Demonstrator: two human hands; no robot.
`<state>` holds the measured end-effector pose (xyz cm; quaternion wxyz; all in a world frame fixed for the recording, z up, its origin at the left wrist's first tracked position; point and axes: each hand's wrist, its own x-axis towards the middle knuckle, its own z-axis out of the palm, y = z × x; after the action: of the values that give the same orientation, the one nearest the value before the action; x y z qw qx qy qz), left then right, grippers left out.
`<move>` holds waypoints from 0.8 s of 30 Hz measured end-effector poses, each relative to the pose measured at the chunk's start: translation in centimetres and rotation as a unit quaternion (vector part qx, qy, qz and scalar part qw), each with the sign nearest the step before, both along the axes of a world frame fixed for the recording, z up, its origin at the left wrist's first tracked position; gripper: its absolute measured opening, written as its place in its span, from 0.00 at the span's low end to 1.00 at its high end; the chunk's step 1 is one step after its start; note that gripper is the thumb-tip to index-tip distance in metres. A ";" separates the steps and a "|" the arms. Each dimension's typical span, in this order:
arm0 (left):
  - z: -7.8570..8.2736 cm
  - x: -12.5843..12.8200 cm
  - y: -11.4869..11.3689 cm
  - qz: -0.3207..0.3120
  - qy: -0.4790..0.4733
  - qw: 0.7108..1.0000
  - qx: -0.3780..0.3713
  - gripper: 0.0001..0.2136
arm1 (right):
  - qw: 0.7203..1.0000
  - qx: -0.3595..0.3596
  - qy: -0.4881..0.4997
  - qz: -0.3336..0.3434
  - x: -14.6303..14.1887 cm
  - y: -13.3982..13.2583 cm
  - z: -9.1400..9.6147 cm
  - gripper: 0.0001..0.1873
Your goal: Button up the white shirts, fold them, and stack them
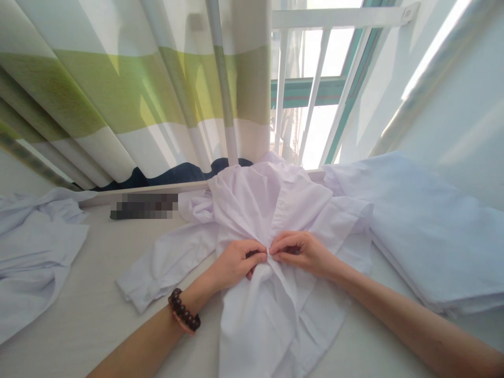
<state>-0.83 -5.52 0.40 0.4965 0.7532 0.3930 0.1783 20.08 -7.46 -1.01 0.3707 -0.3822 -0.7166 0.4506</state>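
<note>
A white shirt (271,210) lies spread on a pale flat surface (90,310), collar toward the window and one sleeve stretched out to the left. My left hand (238,262), with a dark bead bracelet on the wrist, pinches the left edge of the shirt front at its middle. My right hand (297,251) pinches the right edge, and the fingertips of both hands meet at the button line. Both hands are closed on the cloth.
A stack of folded white shirts (429,231) lies at the right. Another crumpled white garment (35,252) lies at the far left. A striped green and white curtain (129,89) and a barred window (315,79) stand behind the surface.
</note>
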 end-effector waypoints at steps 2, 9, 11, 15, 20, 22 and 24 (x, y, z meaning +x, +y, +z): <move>0.0 0.0 0.0 -0.003 -0.003 1.000 0.001 0.10 | 1.000 -0.002 -0.003 0.005 0.1 0.0 0.0 0.09; -0.1 -0.1 -0.1 -0.002 0.002 1.000 0.023 0.11 | 0.999 -0.051 0.004 0.005 0.0 0.1 -0.1 0.10; -0.1 -0.1 -0.2 -0.003 0.003 1.000 0.025 0.12 | 0.998 -0.065 0.006 0.010 0.0 0.1 -0.1 0.11; -0.1 -0.1 -0.2 -0.002 0.005 1.000 0.030 0.12 | 0.998 -0.070 -0.003 0.006 0.0 0.1 0.0 0.10; 0.0 -0.2 -0.2 -0.008 0.014 0.999 0.044 0.12 | 0.997 -0.077 -0.009 0.004 0.1 0.1 0.0 0.11; 0.0 -0.2 -0.2 -0.010 0.016 0.999 0.046 0.12 | 0.996 -0.084 -0.015 0.006 0.2 0.2 -0.1 0.10; -0.1 -0.2 -0.2 -0.013 0.014 0.999 0.051 0.12 | 0.996 -0.091 -0.020 0.004 0.2 0.2 -0.1 0.09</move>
<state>-1.03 -5.69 0.35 0.4542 0.7850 0.3802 0.1813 20.26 -7.25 -1.15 0.3179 -0.4206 -0.6816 0.5074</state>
